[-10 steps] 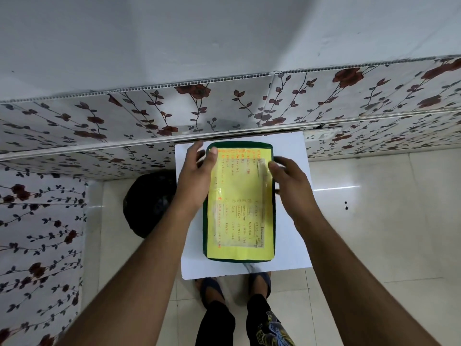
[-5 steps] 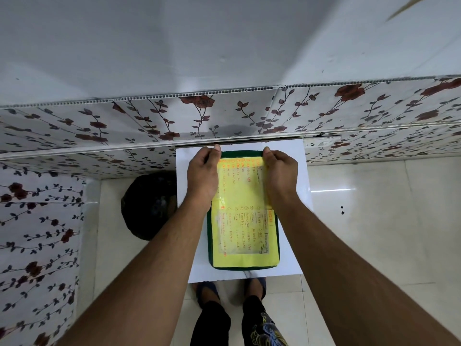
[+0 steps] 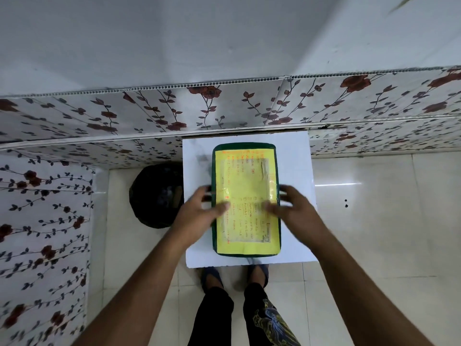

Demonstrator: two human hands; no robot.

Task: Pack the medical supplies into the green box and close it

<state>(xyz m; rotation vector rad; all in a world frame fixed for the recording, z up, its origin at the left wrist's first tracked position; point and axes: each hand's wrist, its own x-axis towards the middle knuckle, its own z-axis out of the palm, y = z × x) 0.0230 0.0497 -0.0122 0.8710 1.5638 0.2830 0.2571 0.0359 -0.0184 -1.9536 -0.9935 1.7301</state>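
The green box lies flat and closed on a small white table, its lid covered by a yellow sheet with orange handwriting. My left hand is at the box's left side, fingers spread, thumb lying on the lid. On the opposite side my right hand has its fingers apart and its thumb over the lid. Both hands are blurred by motion. No medical supplies are visible outside the box.
A black round bin stands on the floor left of the table. A floral-patterned wall panel runs right behind the table and along the left. My feet stand under the table's near edge on pale floor tiles.
Both hands slid from the far end of the lid back toward me, to the box's middle. The box stays closed and in place.
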